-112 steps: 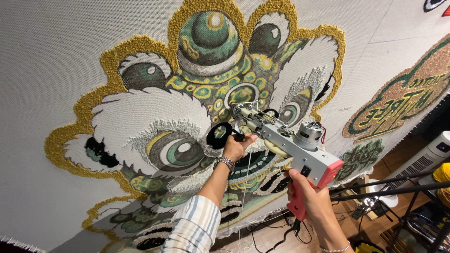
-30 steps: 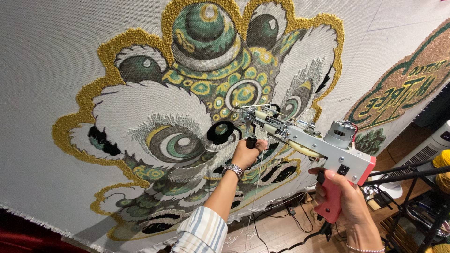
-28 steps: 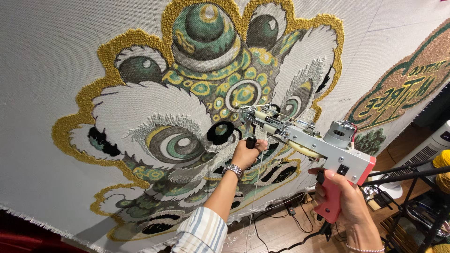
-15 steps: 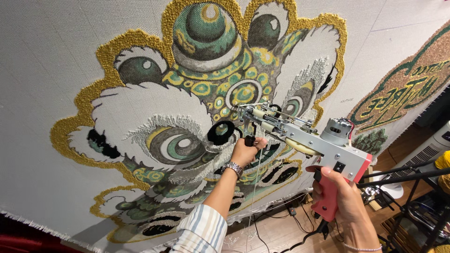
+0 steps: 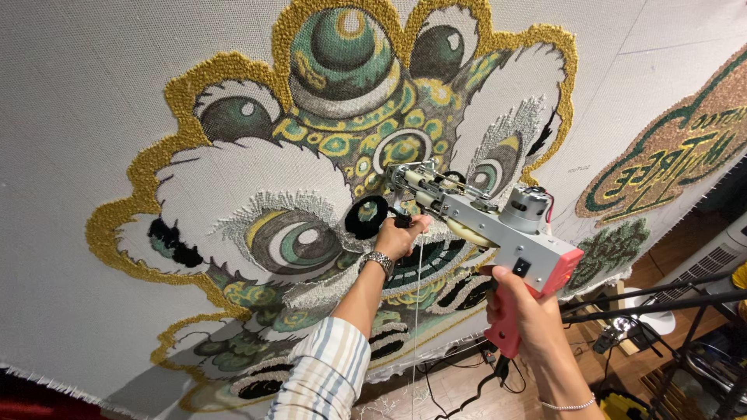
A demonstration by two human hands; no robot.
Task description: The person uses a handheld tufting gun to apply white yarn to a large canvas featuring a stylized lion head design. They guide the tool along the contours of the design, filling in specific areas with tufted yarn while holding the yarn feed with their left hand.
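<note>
Stretched grey backing cloth (image 5: pixel 93 93) fills the view, carrying a tufted lion-dance face in gold, green, white and black yarn (image 5: pixel 342 155).

Left hand (image 5: pixel 401 236): closed in a tight grip on the small black front handle of the silver metal tufting gun with red pistol handle (image 5: pixel 498 233). A metal watch (image 5: pixel 379 260) sits on the wrist, a striped sleeve (image 5: pixel 323 377) below it. Just left of this grip lies a round black tufted patch (image 5: pixel 366 216).

The gun's needle end (image 5: pixel 401 177) is above and slightly right of the left grip, at or very near the cloth beside a green-and-yellow ring; contact cannot be confirmed. A thin strand of pale yarn (image 5: pixel 415 311) hangs down from the gun.

Right hand (image 5: pixel 520 307): wrapped firmly round the red handle, thin bracelet at the wrist.

Change over the last second: the gun body has drawn slightly leftward and the needle sits a little higher on the face. Judgement: the tufting line is advancing upward.
</note>
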